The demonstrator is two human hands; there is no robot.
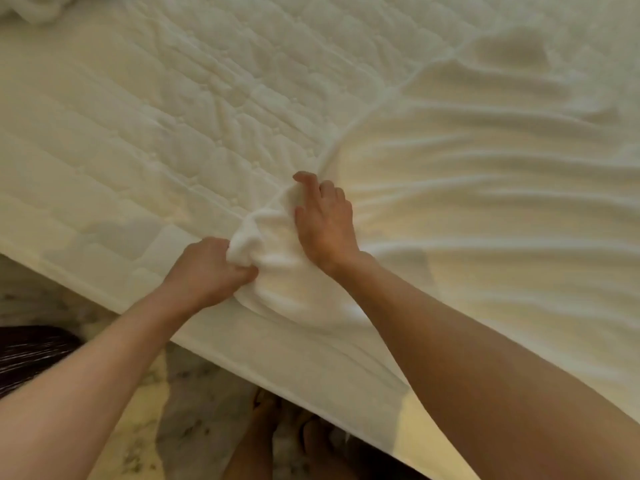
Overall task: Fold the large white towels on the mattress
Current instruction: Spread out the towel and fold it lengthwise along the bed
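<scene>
Near the mattress [138, 150] edge, the left grip [204, 268] squeezes a bunched corner of the white towel [485, 202], and the right grip [325, 223] curls around its hem

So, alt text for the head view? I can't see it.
The left hand grips a bunched corner of a large white towel at the near mattress edge; the right hand holds its hem beyond. It spreads rippled rightward.
</scene>
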